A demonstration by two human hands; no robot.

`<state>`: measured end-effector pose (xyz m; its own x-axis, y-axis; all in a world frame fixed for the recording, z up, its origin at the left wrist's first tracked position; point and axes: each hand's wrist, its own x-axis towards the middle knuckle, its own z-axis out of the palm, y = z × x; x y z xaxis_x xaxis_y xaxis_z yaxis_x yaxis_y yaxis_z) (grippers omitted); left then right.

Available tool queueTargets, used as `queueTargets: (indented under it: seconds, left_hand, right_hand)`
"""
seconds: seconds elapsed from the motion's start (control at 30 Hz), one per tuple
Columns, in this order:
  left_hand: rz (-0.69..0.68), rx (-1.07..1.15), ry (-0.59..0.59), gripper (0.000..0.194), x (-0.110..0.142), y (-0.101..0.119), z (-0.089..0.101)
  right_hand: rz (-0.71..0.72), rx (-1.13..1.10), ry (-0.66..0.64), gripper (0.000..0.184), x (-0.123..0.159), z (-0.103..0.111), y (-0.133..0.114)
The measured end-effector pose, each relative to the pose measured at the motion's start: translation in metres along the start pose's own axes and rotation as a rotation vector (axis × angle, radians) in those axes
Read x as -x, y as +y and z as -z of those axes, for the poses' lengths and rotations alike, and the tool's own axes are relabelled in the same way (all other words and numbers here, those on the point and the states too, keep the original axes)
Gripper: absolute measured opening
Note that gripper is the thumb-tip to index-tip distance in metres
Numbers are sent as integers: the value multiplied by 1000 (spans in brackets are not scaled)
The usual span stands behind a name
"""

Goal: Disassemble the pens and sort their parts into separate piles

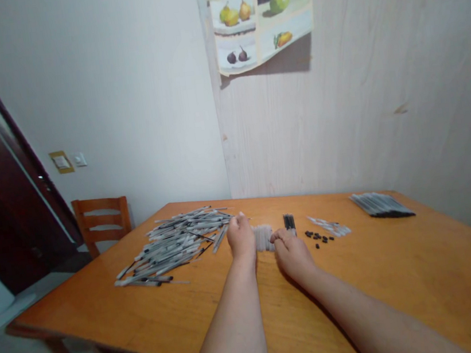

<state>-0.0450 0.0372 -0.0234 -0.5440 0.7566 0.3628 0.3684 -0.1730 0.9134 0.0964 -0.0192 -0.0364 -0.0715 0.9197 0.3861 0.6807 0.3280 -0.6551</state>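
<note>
Between my two hands a row of translucent whitish pen tubes (263, 238) lies side by side on the table. My left hand (240, 238) is closed at the row's left side, its fingers curled; whatever they hold is hidden. At the right side of the row, my right hand (293, 254) has bent fingers touching or nearly touching the tubes, and I cannot make out what is in them. Just behind my right hand stands out a small group of black-ended pens (289, 222). Small black caps or plugs (316, 236) are scattered to its right, near some loose clear and white pen parts (331, 226).
A large heap of grey and black pens (183, 238) covers the left of the wooden table (388, 283). Toward the back right lies a neat row of pens (381, 204) with black ends. A wooden chair (102, 220) stands beyond the left edge; a wall (157, 106) rises behind.
</note>
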Motion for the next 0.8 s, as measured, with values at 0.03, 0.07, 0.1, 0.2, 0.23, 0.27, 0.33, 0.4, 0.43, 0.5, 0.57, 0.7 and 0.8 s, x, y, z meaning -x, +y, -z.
queueTargets:
  seconds: [0.03,0.07,0.1,0.2,0.23,0.27,0.33,0.4,0.43,0.5,0.57,0.7,0.8]
  left_hand:
    - [-8,7,5,42,1,0,0]
    - [-15,18,10,41,2,1,0]
    - [-21,29,16,40,3,2,1]
    - [-36,51,28,37,8,6,2]
    - [-36,60,35,36,9,8,2]
    - [-33,70,44,35,10,10,2]
    - [-23,90,58,32,12,14,3]
    - [-18,110,68,30,14,19,4]
    - [-19,121,75,30,14,21,5]
    - [-27,143,88,29,15,26,5]
    - [-31,162,98,28,16,29,6]
    - [-8,169,95,29,18,29,8]
    - [-7,124,80,27,18,26,14]
  right_hand:
    - [0,55,-8,27,2,1,-1]
    - [4,113,-17,27,3,1,-3]
    - [12,167,-27,28,5,2,-5]
    - [41,278,-42,28,9,3,-11]
    - [47,297,-45,28,10,3,-12]
    - [49,313,-47,28,10,3,-13]
    - [46,344,-53,28,9,3,-13]
    - [44,376,-64,28,8,2,-13]
    - [46,389,-69,28,8,2,-13]
    - [49,408,-74,29,8,3,-13]
    - [47,419,-82,30,8,4,-14]
    - [41,431,-106,30,9,6,-17]
    - [45,446,-110,30,9,6,-18]
